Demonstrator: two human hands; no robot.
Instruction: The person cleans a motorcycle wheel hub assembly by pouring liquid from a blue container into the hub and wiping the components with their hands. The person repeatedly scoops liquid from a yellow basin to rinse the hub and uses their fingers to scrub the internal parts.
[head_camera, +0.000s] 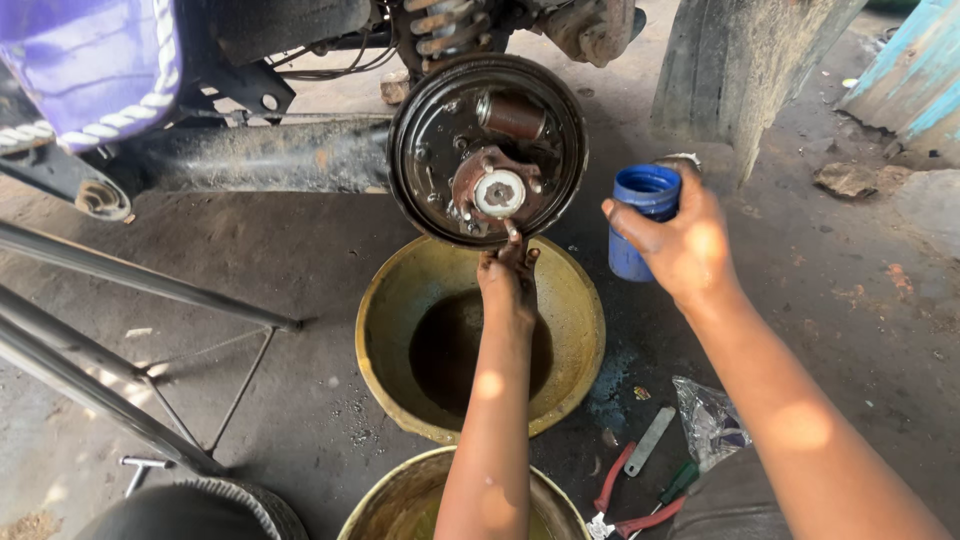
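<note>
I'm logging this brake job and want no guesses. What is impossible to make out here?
Head view only:
- Left hand fingertips: bunched under the white hub centre, grip unclear.
- Blue plastic cup: contents hidden by the right hand.
- Lower yellow metal basin: cut by the bottom edge and the forearm.

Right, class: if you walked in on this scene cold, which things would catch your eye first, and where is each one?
First the round, dark brake backing plate at top centre, with the left hand reaching up to the hub at its middle. Next the right hand to its right, wrapped around a blue plastic container. Below the plate sits a wide yellow basin holding dark liquid.
</note>
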